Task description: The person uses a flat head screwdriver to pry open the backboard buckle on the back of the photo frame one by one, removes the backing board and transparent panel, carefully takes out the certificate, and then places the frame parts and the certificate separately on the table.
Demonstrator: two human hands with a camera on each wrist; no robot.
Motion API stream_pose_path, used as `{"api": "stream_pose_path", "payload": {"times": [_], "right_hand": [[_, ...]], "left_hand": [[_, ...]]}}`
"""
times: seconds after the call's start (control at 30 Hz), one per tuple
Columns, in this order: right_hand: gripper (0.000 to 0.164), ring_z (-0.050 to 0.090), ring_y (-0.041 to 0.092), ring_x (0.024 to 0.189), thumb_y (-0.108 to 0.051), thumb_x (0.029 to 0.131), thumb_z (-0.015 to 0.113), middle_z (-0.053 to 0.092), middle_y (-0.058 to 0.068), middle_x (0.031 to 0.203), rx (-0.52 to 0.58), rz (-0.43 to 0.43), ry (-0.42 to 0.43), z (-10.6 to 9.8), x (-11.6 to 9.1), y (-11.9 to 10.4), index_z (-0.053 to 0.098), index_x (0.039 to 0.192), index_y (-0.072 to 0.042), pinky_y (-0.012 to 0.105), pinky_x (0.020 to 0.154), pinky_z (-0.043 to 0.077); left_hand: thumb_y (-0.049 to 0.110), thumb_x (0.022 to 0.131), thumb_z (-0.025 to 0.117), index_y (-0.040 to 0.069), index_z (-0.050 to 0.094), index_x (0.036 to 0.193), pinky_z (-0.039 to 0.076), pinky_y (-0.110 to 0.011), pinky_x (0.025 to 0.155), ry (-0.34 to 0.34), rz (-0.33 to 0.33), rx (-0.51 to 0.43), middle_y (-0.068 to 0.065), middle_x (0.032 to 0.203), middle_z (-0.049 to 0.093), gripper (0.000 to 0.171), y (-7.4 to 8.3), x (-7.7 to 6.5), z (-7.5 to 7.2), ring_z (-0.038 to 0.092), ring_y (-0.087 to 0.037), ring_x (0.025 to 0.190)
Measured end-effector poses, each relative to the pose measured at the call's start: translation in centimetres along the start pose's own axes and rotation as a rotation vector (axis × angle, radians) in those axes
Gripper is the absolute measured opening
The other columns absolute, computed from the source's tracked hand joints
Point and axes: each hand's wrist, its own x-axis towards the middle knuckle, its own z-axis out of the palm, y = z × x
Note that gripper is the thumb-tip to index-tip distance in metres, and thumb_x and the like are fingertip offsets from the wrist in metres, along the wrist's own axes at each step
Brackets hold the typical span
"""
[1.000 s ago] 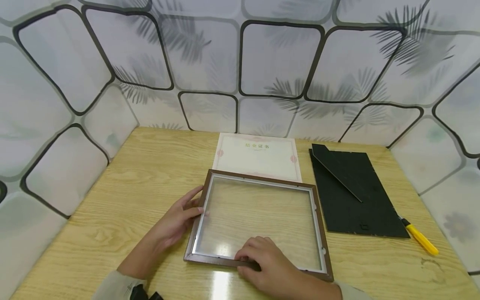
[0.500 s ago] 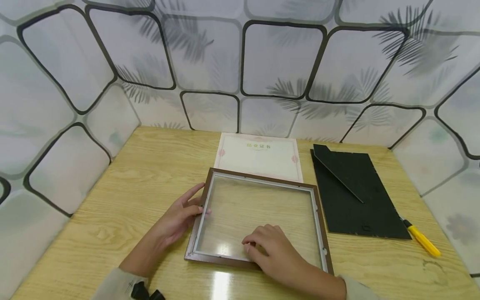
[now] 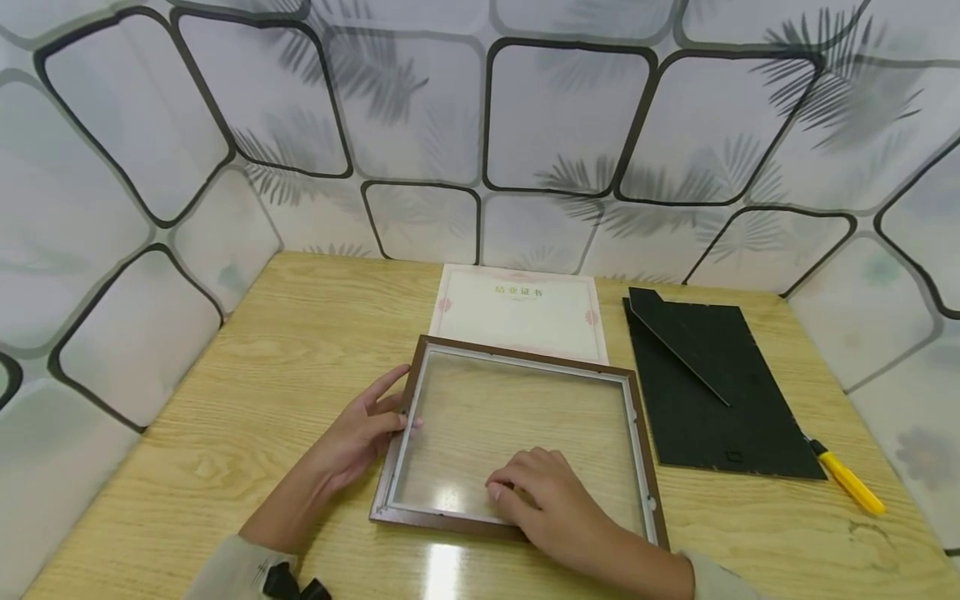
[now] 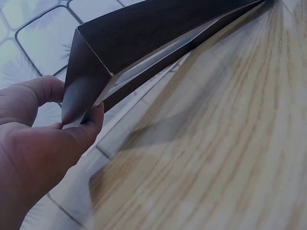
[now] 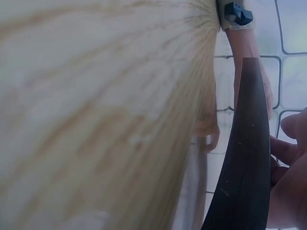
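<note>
In the head view a brown picture frame with a pale inner lip lies face down over the table, its clear pane showing the wood below. My left hand grips the frame's left side, thumb on top; fingertips show through the pane. The left wrist view has the left hand pinching the dark frame edge, which stands off the table. Over the pane by the near edge is my right hand, fingers loosely curled with nothing visible in them. Whether it touches the pane, I cannot tell.
Behind the frame lies a white certificate, partly covered by it. To the right is the black backing board with its stand leg. A yellow-handled screwdriver-like tool lies beside it, its tip hidden. Patterned cloth encloses the table.
One second ago my right hand held the frame's near edge; it has let go and moved slightly right and up over the pane. The left hand keeps its grip.
</note>
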Motion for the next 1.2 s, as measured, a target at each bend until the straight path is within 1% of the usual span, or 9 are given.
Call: {"api": "stream_pose_path", "payload": {"times": [0.33,0.53,0.7,0.93,1.07,1.2], "right_hand": [[0.020,0.050,-0.003,0.086,-0.030,0.104,0.057,0.059,-0.026,0.090,0.020,-0.008,0.005,-0.22,0.09,-0.17,0.075,0.099,-0.022,0.029,0.084,0.040],[0.021,0.050,-0.003,0.086,-0.032,0.104,0.056,0.058,-0.027,0.090,0.021,0.023,-0.013,-0.32,0.07,-0.11,0.074,0.100,-0.023,0.029,0.085,0.040],[0.023,0.050,-0.003,0.087,-0.033,0.105,0.055,0.058,-0.026,0.090,0.026,0.034,-0.020,-0.30,0.03,0.06,0.075,0.100,-0.023,0.030,0.086,0.041],[0.023,0.050,-0.003,0.086,-0.034,0.105,0.054,0.059,-0.026,0.090,0.043,0.055,-0.023,-0.42,0.08,0.02,0.074,0.100,-0.024,0.030,0.086,0.041],[0.023,0.051,-0.002,0.087,-0.034,0.105,0.054,0.062,-0.023,0.092,0.054,0.062,-0.024,-0.51,0.11,0.00,0.074,0.101,-0.024,0.029,0.086,0.040],[0.022,0.051,-0.002,0.088,-0.032,0.105,0.055,0.064,-0.019,0.093,0.067,0.050,-0.018,-0.59,0.15,-0.05,0.074,0.102,-0.023,0.028,0.084,0.040]], "left_hand": [[-0.005,0.092,0.059,0.022,0.016,0.163,0.054,-0.032,0.091,-0.015,0.002,0.020,-0.029,0.153,0.032,0.087,-0.21,0.09,-0.22,0.067,-0.016,0.101],[-0.006,0.092,0.056,0.021,0.017,0.163,0.053,-0.029,0.091,-0.005,0.010,0.027,-0.030,0.154,0.031,0.086,-0.22,0.11,-0.23,0.068,-0.016,0.100],[-0.007,0.090,0.056,0.021,0.018,0.163,0.054,-0.029,0.090,-0.006,0.017,0.016,-0.030,0.154,0.031,0.087,-0.21,0.11,-0.17,0.069,-0.017,0.099],[-0.007,0.092,0.057,0.021,0.017,0.163,0.055,-0.029,0.089,-0.017,0.019,0.016,-0.029,0.156,0.029,0.086,0.07,-0.10,-0.13,0.069,-0.015,0.099],[-0.006,0.093,0.058,0.021,0.017,0.163,0.055,-0.028,0.090,-0.025,0.027,0.017,-0.030,0.156,0.028,0.085,0.20,-0.19,-0.16,0.069,-0.015,0.099],[-0.004,0.094,0.059,0.021,0.017,0.163,0.055,-0.028,0.091,-0.037,0.029,0.013,-0.030,0.156,0.027,0.085,0.28,-0.26,-0.19,0.069,-0.016,0.099]]}}
